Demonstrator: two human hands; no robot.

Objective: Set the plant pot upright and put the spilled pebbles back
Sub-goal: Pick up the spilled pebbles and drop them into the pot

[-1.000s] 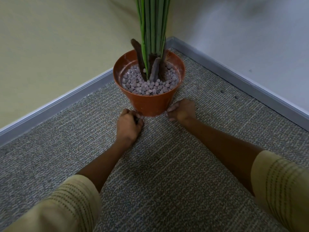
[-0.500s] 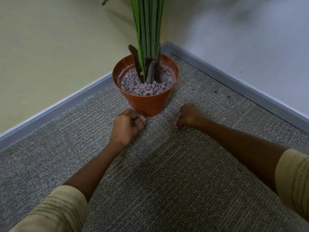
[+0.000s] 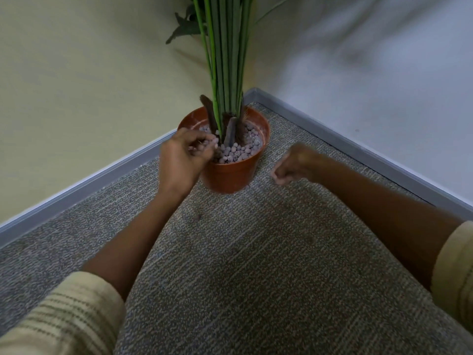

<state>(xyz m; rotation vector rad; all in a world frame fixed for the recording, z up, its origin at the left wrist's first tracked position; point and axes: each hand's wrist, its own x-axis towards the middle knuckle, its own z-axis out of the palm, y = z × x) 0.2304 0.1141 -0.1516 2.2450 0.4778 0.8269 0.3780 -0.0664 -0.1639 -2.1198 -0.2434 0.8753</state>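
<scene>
head cam: plant pot point(image 3: 231, 172) stands upright on the carpet point(image 3: 256, 265) in the far corner, full of pebbles point(image 3: 239, 151). left hand point(image 3: 183, 160) hangs over its left rim, fingers curled on a few pebbles. right hand point(image 3: 294, 166) is fisted just right of the pot, can't tell if anything's inside.

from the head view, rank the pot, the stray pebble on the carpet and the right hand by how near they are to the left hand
1. Pot: the left hand is over its left rim.
2. Pebble: on the carpet, below the left hand, toward the person.
3. Right hand: on the pot's far side, to the right.
</scene>
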